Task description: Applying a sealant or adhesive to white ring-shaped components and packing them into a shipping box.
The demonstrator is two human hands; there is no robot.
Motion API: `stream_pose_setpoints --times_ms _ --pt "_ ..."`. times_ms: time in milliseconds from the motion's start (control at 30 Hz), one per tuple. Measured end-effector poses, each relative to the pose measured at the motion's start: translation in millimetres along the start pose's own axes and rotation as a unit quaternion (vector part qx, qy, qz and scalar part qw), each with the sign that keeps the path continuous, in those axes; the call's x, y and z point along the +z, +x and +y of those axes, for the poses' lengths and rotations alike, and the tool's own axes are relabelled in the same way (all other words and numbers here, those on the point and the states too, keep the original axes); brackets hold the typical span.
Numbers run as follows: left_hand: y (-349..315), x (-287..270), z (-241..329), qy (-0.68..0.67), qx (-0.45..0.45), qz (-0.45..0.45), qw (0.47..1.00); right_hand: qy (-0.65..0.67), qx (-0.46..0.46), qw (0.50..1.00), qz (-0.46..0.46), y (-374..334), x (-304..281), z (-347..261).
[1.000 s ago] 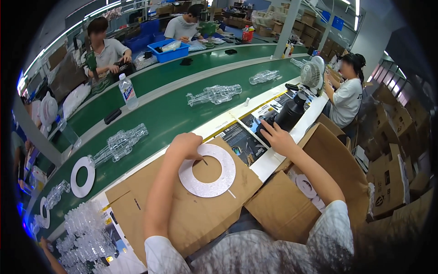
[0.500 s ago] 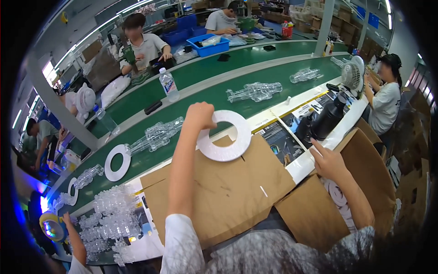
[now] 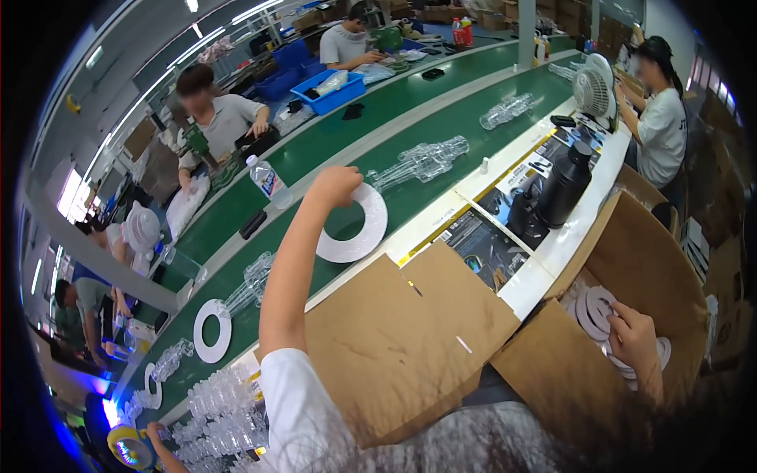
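Observation:
My left hand (image 3: 335, 186) is closed on the upper edge of a flat white ring (image 3: 371, 230) over the green conveyor belt (image 3: 311, 229). Just beyond the ring lies a clear plastic piece (image 3: 430, 160) with long prongs. My right hand (image 3: 633, 337) is down inside an open cardboard box (image 3: 658, 268), its fingers closed at the edge of a white ring (image 3: 601, 303). More white rings (image 3: 582, 319) lie around it in the box. The right thumb is partly hidden.
A flat cardboard sheet (image 3: 394, 339) lies before me. A black bottle (image 3: 566, 185) and a fan (image 3: 593, 91) stand right. Further left are another white ring (image 3: 213, 331), stacked clear pieces (image 3: 229, 410) and a water bottle (image 3: 268, 181). Co-workers sit around the belt.
My right hand has gone from near the black bottle down into the box of rings. My left hand still holds its ring, now over the belt. The whole view has shifted.

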State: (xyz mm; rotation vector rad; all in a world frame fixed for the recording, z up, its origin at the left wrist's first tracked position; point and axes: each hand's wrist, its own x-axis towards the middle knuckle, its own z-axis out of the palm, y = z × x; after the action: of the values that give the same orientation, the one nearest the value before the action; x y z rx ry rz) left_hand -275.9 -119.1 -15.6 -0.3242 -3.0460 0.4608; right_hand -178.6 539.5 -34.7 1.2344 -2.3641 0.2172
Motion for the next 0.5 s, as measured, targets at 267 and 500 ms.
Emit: stream_pose_setpoints --times_ms 267,500 --pt "4.9 33.9 4.0 0.045 0.099 0.012 0.994 0.057 0.135 0.989 -0.015 -48.2 -0.2 -8.1" --pt "-16.0 42.3 -8.1 0.034 0.086 0.152 0.984 0.097 0.289 0.947 -0.098 -86.2 29.8 40.9"
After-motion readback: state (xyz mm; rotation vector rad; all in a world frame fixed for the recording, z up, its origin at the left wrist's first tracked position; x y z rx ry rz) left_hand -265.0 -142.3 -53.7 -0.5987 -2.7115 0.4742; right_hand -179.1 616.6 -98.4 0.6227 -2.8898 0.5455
